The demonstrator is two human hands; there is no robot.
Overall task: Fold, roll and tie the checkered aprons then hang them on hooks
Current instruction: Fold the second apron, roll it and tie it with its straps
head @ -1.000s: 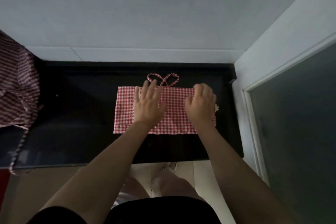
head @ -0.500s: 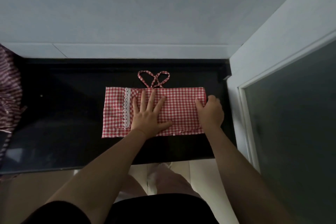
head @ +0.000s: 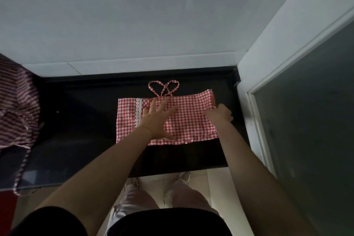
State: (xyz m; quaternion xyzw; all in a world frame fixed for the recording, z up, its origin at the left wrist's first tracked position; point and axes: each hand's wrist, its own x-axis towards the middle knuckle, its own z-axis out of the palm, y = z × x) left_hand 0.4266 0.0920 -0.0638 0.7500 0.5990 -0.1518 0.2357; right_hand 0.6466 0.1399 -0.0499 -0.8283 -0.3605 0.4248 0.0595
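Here, black counter point(head: 80, 120), pale wall point(head: 153, 15), folded apron point(head: 191, 117)

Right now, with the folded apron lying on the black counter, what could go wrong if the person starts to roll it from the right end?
1. The right hand grips only the right end of the folded apron, whose corner already lifts; the roll may start crooked.
2. The left hand presses flat mid-cloth and may block the roll.
3. The crossed straps lie loose behind and could get rolled in.
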